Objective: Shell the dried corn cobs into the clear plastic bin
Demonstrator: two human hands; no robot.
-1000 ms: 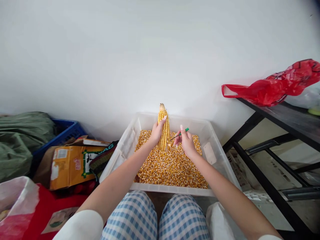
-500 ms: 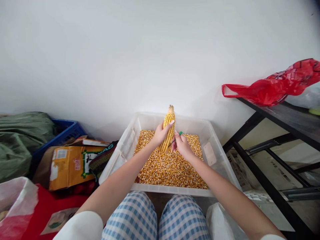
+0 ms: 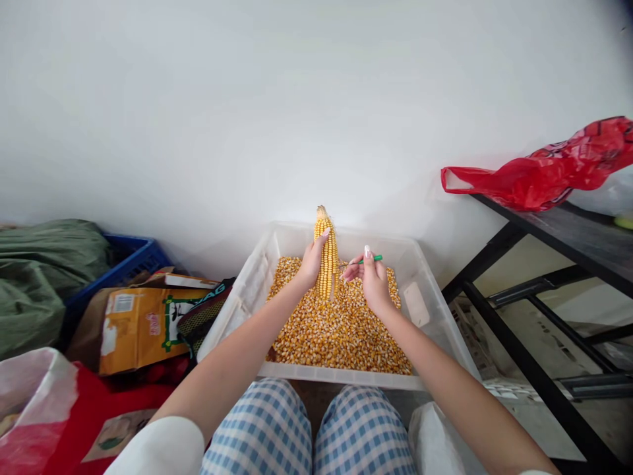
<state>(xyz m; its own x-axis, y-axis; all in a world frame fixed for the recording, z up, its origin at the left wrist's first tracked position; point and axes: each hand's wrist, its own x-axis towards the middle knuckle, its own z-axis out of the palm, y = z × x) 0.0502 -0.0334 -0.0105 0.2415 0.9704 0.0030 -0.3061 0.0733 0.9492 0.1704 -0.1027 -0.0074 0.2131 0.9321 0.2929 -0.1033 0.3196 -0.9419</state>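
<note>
An ear of yellow corn (image 3: 328, 260) stands nearly upright above the loose kernels, its pale stalk end at the top. My left hand (image 3: 313, 257) is wrapped round its left side, thumb along the front. A narrow strip low on the ear's right side looks bare of kernels. My right hand (image 3: 372, 280) pinches a thin metal tool with a green handle (image 3: 377, 258), perhaps a small screwdriver. Its shaft points left toward the ear; whether the tip touches is hard to tell. Below both hands, loose corn kernels (image 3: 336, 340) fill the bottom of a translucent plastic tub (image 3: 435, 297).
To the right stands a black metal-framed table (image 3: 494, 264) with a red plastic bag (image 3: 539, 171) on it. At left lie an orange cardboard box (image 3: 131, 330), a blue crate (image 3: 119, 270), a green sack (image 3: 49, 284) and a red-and-white bag (image 3: 64, 409). A white wall rises behind the tub.
The ear has shifted left and stands straighter in my left hand. My right hand has drawn away to the right with the green-handled tool, turning it more level.
</note>
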